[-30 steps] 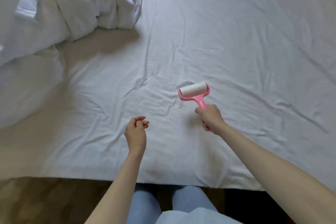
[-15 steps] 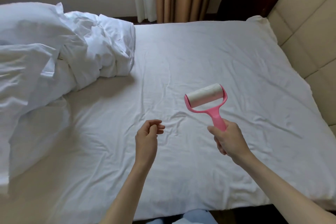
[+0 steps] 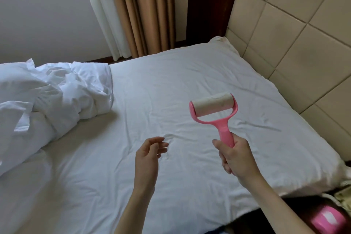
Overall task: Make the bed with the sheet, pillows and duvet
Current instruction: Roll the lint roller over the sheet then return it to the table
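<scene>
Right hand (image 3: 236, 158) grips lint roller (image 3: 214, 109); left hand (image 3: 149, 155) relaxed.

The duvet (image 3: 57, 97) lies bunched on the left part of the sheet (image 3: 171, 85). The headboard (image 3: 296, 47) stands right of the sheet, the curtain (image 3: 140, 11) behind it.

Sheet (image 3: 171, 89) matt white cloth (creased); lint roller (image 3: 214, 109) glossy pink plastic, paper roll; headboard (image 3: 296, 30) smooth padded panels.
</scene>
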Tool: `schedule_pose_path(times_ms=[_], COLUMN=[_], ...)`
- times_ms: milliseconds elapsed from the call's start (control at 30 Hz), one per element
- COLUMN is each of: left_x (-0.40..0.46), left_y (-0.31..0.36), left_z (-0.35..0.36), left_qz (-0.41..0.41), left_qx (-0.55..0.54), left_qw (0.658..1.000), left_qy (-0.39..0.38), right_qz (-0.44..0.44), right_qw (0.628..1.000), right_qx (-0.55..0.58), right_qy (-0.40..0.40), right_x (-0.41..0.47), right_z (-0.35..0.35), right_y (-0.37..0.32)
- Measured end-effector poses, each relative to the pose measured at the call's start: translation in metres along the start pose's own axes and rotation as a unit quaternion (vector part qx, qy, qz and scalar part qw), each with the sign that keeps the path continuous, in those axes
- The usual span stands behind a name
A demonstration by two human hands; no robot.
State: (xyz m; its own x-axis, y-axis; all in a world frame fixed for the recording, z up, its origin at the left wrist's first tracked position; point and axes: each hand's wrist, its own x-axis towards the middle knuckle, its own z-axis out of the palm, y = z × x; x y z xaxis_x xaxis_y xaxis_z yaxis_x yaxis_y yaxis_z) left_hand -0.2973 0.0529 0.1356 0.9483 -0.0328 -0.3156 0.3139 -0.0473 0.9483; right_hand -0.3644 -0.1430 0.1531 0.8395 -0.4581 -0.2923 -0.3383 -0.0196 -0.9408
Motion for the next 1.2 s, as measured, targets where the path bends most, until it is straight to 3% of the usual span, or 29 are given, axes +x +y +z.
schedule_pose_path(times_ms=[167, 467, 633, 1200], left_x=[-0.020, -0.074, -0.108, -0.088], left_y=[-0.019, -0.072, -0.096, -0.122], left_z=[0.055, 0.187, 0.248, 0.292], left_qz=[-0.007, -0.052, -0.079, -0.100], left_qx=[0.022, 0.006, 0.013, 0.045], left_qw=[1.000, 0.998, 0.996, 0.994], left_qy=[-0.019, 0.036, 0.028, -0.015], right_qz=[0.012, 0.029, 0.041, 0.116], right_qw=[1.000, 0.997, 0.995, 0.989], right_qx=[-0.015, -0.069, -0.082, -0.088], right_qy=[0.009, -0.031, -0.041, 0.021], right_x=[-0.004, 0.011, 0.020, 0.035], right_z=[-0.073, -0.226, -0.286, -0.322], right_y=[0.022, 0.067, 0.085, 0.124])
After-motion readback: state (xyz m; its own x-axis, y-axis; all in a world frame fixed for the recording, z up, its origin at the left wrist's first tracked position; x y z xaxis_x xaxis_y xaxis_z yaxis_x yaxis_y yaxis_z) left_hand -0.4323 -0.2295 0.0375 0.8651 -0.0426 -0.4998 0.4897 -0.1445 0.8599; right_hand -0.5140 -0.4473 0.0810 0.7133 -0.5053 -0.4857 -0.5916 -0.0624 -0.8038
